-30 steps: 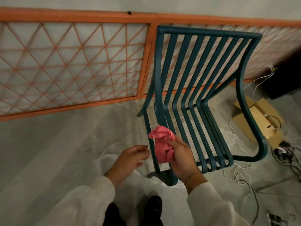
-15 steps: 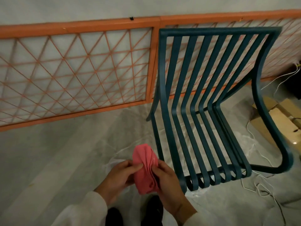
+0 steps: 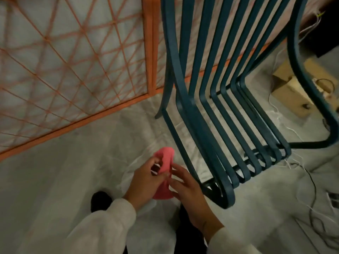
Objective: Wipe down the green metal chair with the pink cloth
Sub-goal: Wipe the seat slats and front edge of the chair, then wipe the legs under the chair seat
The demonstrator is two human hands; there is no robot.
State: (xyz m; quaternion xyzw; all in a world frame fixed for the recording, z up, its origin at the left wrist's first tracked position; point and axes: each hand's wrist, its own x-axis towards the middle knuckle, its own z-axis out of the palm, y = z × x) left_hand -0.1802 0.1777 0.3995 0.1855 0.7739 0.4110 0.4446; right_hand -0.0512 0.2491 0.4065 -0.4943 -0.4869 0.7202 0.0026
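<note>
Readying the pink cloth (image 3: 164, 163): I am pinching it between both hands, left hand (image 3: 145, 180) curled around its left side, right hand (image 3: 185, 186) closing fingers on its right edge, bunched and clear of the green metal chair (image 3: 207, 114) just beside it. Wiping is not yet begun, I judge. Next move is calling for spreading the cloth, then pressing it onto the nearest slat. Orange lattice panel (image 3: 73, 61) is standing behind; loose cables (image 3: 311, 189) and a cardboard box (image 3: 293, 92) are crowding the chair's far side.

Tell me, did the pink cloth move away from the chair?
Yes. The pink cloth, earlier against the chair slats, now sits left of the seat's front corner, between both hands.
</note>
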